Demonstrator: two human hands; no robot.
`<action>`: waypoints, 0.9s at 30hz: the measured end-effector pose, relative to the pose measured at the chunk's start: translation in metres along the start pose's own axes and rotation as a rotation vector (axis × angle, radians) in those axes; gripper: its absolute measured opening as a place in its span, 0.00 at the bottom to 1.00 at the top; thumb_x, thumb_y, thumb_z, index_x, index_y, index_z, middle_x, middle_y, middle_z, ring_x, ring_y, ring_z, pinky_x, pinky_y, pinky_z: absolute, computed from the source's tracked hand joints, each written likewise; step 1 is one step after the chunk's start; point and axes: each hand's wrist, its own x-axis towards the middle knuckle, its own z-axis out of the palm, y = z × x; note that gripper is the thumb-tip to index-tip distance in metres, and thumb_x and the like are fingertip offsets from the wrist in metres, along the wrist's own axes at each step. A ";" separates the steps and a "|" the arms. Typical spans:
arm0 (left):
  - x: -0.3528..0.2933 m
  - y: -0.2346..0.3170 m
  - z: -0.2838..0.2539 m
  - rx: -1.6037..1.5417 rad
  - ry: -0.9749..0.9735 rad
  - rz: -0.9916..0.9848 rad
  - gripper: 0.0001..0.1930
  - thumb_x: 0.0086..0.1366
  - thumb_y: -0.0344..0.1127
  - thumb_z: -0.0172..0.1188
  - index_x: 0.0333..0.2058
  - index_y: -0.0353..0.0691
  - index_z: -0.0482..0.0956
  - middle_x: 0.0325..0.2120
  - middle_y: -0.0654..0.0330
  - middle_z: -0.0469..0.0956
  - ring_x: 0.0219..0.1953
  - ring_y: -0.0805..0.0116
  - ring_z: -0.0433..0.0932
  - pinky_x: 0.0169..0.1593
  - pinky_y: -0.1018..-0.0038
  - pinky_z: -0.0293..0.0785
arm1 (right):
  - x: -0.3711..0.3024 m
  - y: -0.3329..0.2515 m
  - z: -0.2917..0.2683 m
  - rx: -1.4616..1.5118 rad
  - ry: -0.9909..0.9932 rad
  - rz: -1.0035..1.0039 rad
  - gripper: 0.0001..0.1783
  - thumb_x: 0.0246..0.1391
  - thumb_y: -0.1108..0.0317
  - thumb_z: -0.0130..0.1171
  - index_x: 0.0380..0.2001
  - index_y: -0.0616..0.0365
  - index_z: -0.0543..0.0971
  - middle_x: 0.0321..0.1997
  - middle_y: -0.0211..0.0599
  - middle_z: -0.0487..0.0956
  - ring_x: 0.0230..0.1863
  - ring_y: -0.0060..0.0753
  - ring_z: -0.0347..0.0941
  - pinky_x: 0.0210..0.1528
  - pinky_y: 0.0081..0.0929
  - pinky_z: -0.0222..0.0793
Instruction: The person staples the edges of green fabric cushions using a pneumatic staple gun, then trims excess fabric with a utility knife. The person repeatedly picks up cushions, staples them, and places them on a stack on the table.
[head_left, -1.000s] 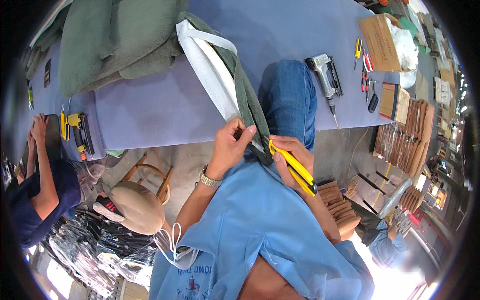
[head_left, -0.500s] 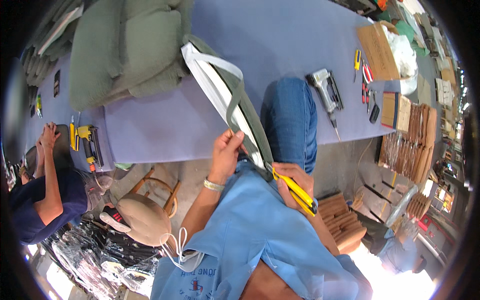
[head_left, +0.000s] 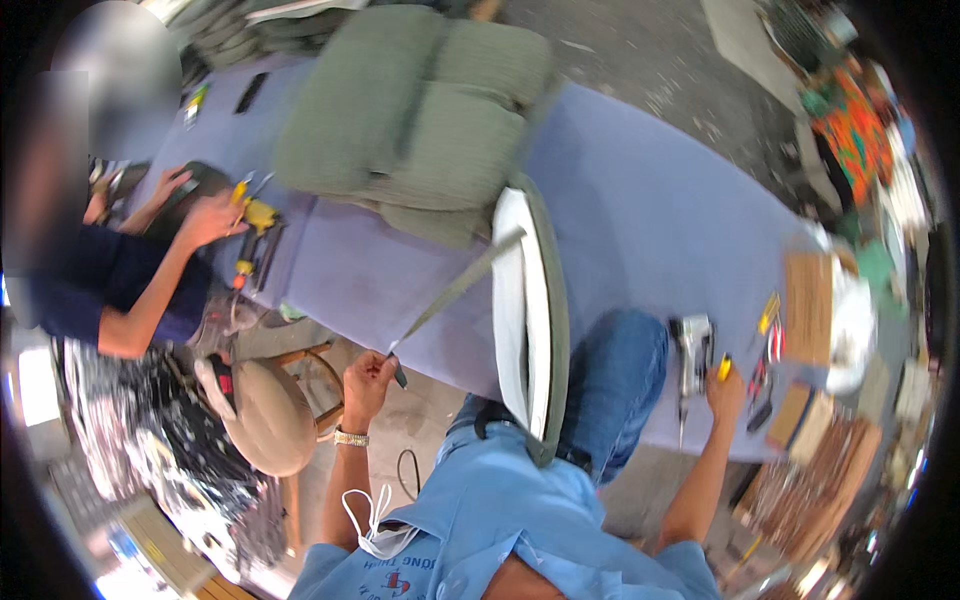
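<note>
A long curved padded panel [head_left: 532, 310], dark green outside with white backing, rests against my lap and leans on the table. From its upper part a narrow green fabric strip [head_left: 455, 290] stretches toward me. My left hand [head_left: 368, 388] pinches the loose end of that strip, pulled out to the left of the panel. Out to the right, at the table's edge, my right hand [head_left: 724, 393] is closed round a yellow utility knife [head_left: 724, 368], mostly hidden by the fingers. Just left of that hand lies a silver staple gun [head_left: 693, 352].
Green cushions [head_left: 410, 110] are piled on the blue-covered table [head_left: 640, 190]. Screwdrivers and pliers [head_left: 772, 345] lie by a cardboard box [head_left: 806, 305] at right. At left a co-worker's hand [head_left: 212, 218] is beside a yellow staple gun [head_left: 260, 222]. A stool [head_left: 262, 420] stands at lower left.
My left hand has drawn the strip away leftward from the panel. My right hand has carried the utility knife from the panel's near end to the staple gun. The view has turned.
</note>
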 end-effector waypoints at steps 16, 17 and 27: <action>0.117 0.001 0.172 0.530 0.180 0.138 0.28 0.54 0.36 0.69 0.56 0.43 0.78 0.54 0.45 0.73 0.52 0.44 0.79 0.55 0.56 0.79 | -0.063 -0.225 -0.056 1.198 -0.516 -0.278 0.46 0.55 0.63 0.72 0.73 0.61 0.62 0.71 0.57 0.68 0.69 0.45 0.69 0.66 0.37 0.67; 0.116 0.025 0.186 0.551 0.135 0.098 0.33 0.55 0.31 0.69 0.62 0.43 0.72 0.59 0.45 0.70 0.59 0.45 0.74 0.61 0.58 0.76 | -0.072 -0.242 -0.056 1.109 -0.489 -0.397 0.50 0.52 0.63 0.72 0.74 0.59 0.59 0.75 0.59 0.61 0.74 0.52 0.60 0.71 0.42 0.62; 0.087 -0.040 0.172 0.405 -0.121 0.185 0.20 0.60 0.29 0.63 0.53 0.41 0.82 0.48 0.47 0.80 0.51 0.44 0.80 0.56 0.55 0.78 | -0.090 -0.263 -0.049 0.935 -0.240 -0.480 0.51 0.47 0.85 0.60 0.76 0.53 0.57 0.76 0.51 0.65 0.74 0.51 0.63 0.73 0.37 0.58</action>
